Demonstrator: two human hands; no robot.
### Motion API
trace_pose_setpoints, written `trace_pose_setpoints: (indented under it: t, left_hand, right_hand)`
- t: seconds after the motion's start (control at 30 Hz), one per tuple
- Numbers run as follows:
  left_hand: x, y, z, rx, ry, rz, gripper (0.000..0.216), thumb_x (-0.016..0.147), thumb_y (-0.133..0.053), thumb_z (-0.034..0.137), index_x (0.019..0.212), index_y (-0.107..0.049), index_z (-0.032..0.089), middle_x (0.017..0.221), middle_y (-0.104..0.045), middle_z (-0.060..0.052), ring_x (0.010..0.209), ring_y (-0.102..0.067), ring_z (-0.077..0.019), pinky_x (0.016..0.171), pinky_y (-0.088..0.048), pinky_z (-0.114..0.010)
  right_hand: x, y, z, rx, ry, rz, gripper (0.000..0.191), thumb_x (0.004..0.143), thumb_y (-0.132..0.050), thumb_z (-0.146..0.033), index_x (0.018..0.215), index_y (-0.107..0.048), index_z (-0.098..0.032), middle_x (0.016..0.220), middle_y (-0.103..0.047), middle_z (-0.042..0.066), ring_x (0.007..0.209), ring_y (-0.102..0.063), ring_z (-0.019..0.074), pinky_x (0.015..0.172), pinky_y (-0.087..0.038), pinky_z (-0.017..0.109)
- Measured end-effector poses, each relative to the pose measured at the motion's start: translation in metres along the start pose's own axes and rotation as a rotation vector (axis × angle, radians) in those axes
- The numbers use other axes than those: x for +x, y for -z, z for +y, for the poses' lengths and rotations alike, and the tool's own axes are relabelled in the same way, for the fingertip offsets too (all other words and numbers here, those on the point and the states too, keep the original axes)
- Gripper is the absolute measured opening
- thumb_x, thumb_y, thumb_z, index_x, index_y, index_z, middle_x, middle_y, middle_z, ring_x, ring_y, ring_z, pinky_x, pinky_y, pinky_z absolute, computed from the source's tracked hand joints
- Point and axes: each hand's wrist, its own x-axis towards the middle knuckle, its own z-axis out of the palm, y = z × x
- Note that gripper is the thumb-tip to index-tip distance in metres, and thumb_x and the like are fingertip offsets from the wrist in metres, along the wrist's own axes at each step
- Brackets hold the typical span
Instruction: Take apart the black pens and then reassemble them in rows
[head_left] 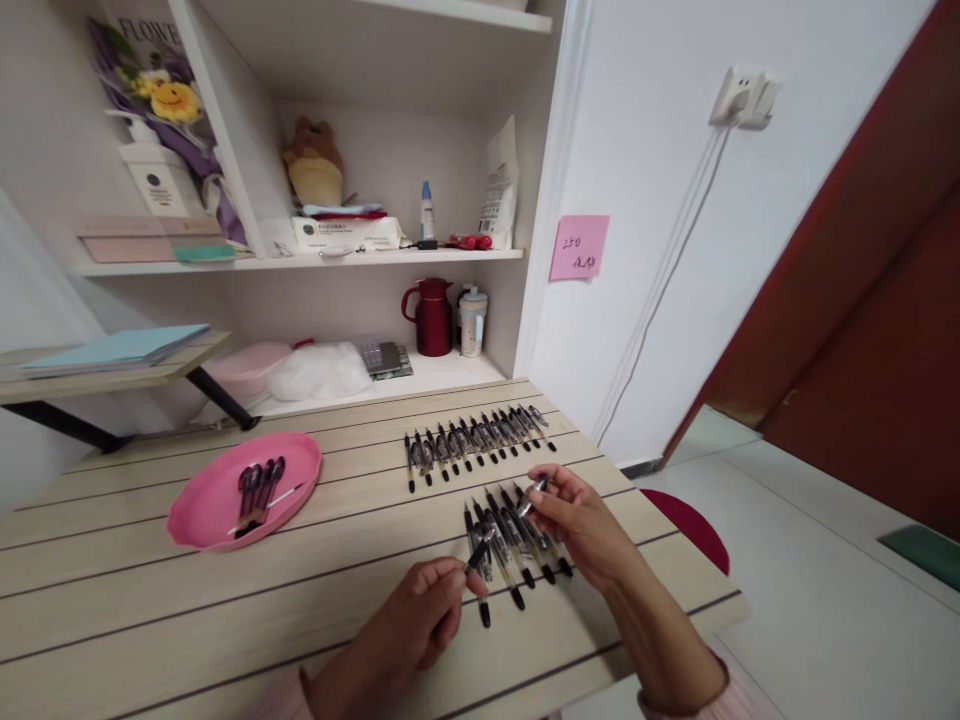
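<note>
Head view: the fingers of the left hand (424,615) pinch together on a thin dark pen part (478,555). The fingers of the right hand (581,525) pinch together on a small shiny piece (531,497). Just below and between the hands lies the near row of pens (504,562), side by side on the surface (345,560). The far row of pens (484,442) lies past it, closer to the wall.

The surface is pale wood with dark lines across it. To the left sits a pink tray (202,500) with a few dark pen bits (262,490) and a thin white stick (289,493) in it. Behind the tray, a little wooden stand (199,358) holds blue paper (124,350).

At the back are white shelves (405,258). A red jug (433,318) stands by a pale cup (472,322), and a brown toy (315,160) sits higher up. A pink note (580,247) is stuck up to the right. Past that are a plug socket (739,98), a red-brown door (862,370) and a shiny floor (817,580).

The right hand hides bits of some near pens. I cannot tell if the left fingertips touch the pen below. Something dark hides behind the cup. A round red seat (686,525) is partly covered by the surface, and both pink sleeves run off the bottom.
</note>
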Motion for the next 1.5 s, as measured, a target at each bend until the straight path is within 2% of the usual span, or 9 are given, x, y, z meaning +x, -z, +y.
trace_pose_setpoints:
  t: [0.17,0.5,0.73,0.87,1.2,1.3,1.37,1.43,1.5]
  left_hand:
    - [0.0,0.001,0.001,-0.01,-0.018,-0.01,0.037,0.083,-0.042,0.046,0.089,-0.057,0.013,0.04,-0.035,0.01,0.031,-0.016,-0.0035,0.033,-0.011,-0.02]
    - [0.0,0.0,0.003,-0.035,-0.005,-0.012,0.038,0.081,-0.042,0.048,0.088,-0.057,0.014,0.039,-0.035,0.01,0.03,-0.017,-0.0037,0.031,-0.011,-0.019]
    - [0.002,0.0,0.003,-0.072,0.037,0.026,0.035,0.078,-0.046,0.048,0.086,-0.055,0.015,0.039,-0.037,0.01,0.027,-0.018,-0.003,0.03,-0.01,-0.019]
    - [0.001,0.001,0.0,-0.089,0.041,0.071,0.032,0.078,-0.046,0.045,0.084,-0.055,0.016,0.04,-0.038,0.01,0.028,-0.017,-0.0026,0.03,-0.01,-0.018]
    - [-0.001,0.001,-0.003,-0.15,-0.058,0.074,0.029,0.079,-0.045,0.042,0.08,-0.054,0.015,0.038,-0.036,0.01,0.027,-0.017,-0.003,0.03,-0.01,-0.018]
    - [-0.005,0.006,-0.003,-0.105,-0.032,0.065,0.029,0.078,-0.046,0.041,0.084,-0.056,0.014,0.038,-0.039,0.009,0.027,-0.019,-0.0031,0.03,-0.012,-0.018]
    - [-0.008,0.015,0.0,-0.06,-0.017,0.064,0.033,0.076,-0.047,0.043,0.089,-0.057,0.014,0.041,-0.043,0.008,0.028,-0.023,-0.0033,0.03,-0.014,-0.017]
    - [-0.012,0.032,0.007,0.001,-0.035,0.144,0.04,0.073,-0.048,0.047,0.093,-0.057,0.014,0.045,-0.047,0.006,0.03,-0.03,-0.0044,0.032,-0.02,-0.017]
    - [-0.019,0.057,0.019,0.157,-0.081,0.363,0.045,0.071,-0.047,0.05,0.095,-0.059,0.013,0.05,-0.051,0.004,0.037,-0.041,-0.007,0.037,-0.03,-0.018]
  right_hand:
    - [-0.013,-0.03,0.003,0.103,0.043,-0.04,0.031,0.066,-0.069,-0.032,0.091,-0.055,-0.02,0.064,-0.049,-0.005,0.057,-0.046,0.0075,0.052,-0.034,0.019]
    - [-0.017,-0.043,0.008,-0.01,-0.006,-0.089,0.027,0.061,-0.072,-0.032,0.077,-0.056,-0.017,0.053,-0.042,-0.007,0.049,-0.033,0.0058,0.046,-0.025,0.019]
    - [-0.023,-0.055,0.022,0.036,-0.035,-0.17,0.027,0.062,-0.07,-0.036,0.076,-0.057,-0.016,0.055,-0.046,-0.005,0.049,-0.037,0.0062,0.047,-0.027,0.019]
    - [-0.026,-0.063,0.026,0.043,-0.027,-0.142,0.027,0.063,-0.069,-0.038,0.076,-0.057,-0.016,0.055,-0.047,-0.005,0.049,-0.04,0.007,0.046,-0.028,0.02]
    - [-0.028,-0.075,0.02,0.034,-0.026,-0.201,0.029,0.068,-0.065,-0.042,0.079,-0.054,-0.017,0.049,-0.05,-0.005,0.044,-0.045,0.009,0.045,-0.031,0.02]
    - [-0.03,-0.077,0.023,0.01,-0.034,-0.225,0.031,0.068,-0.065,-0.042,0.083,-0.056,-0.017,0.054,-0.053,-0.003,0.051,-0.05,0.0113,0.05,-0.038,0.022]
    - [-0.032,-0.076,0.023,0.001,-0.012,-0.229,0.038,0.066,-0.067,-0.042,0.093,-0.057,-0.018,0.066,-0.059,0.0,0.059,-0.055,0.0142,0.057,-0.043,0.026]
    - [-0.036,-0.069,0.02,-0.028,0.024,-0.181,0.046,0.065,-0.067,-0.042,0.104,-0.056,-0.019,0.08,-0.063,0.004,0.067,-0.058,0.0166,0.063,-0.046,0.029]
    - [-0.04,-0.056,0.015,-0.089,0.04,-0.099,0.046,0.067,-0.065,-0.043,0.106,-0.056,-0.02,0.088,-0.064,0.007,0.071,-0.059,0.018,0.064,-0.047,0.03]
